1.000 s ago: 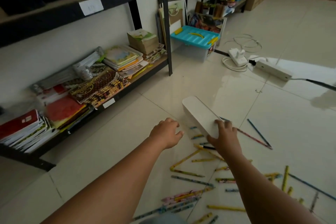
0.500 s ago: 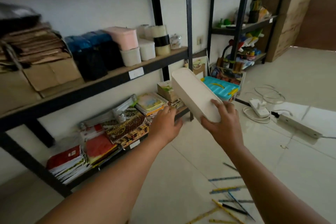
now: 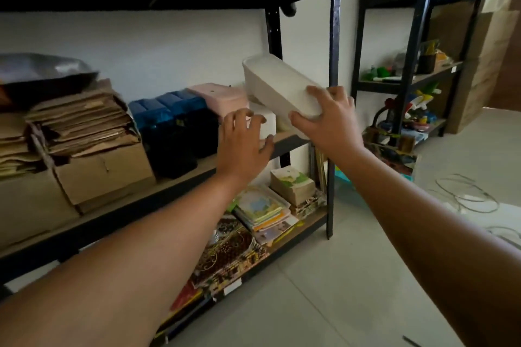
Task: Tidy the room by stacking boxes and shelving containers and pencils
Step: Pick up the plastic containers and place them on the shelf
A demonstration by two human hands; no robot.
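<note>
My right hand (image 3: 332, 121) grips the near end of a long white container (image 3: 277, 84), held tilted in the air above the middle shelf (image 3: 180, 177) beside the black upright post (image 3: 334, 93). My left hand (image 3: 242, 144) is just left of it, fingers spread and loosely curled, holding nothing, in front of a white tub (image 3: 267, 121) on the shelf. A pink lidded container (image 3: 220, 96) and blue-lidded black boxes (image 3: 172, 121) stand on the same shelf.
Cardboard boxes (image 3: 98, 172) stuffed with brown paper fill the shelf's left side. Books and patterned packs (image 3: 262, 208) lie on the bottom shelf. A second rack (image 3: 417, 79) with toys stands to the right. Cables (image 3: 465, 194) lie on the tiled floor.
My right hand has lifted the white container from the floor up to middle-shelf height. My left hand rose alongside it. The view has swung up from the pencils to the shelves.
</note>
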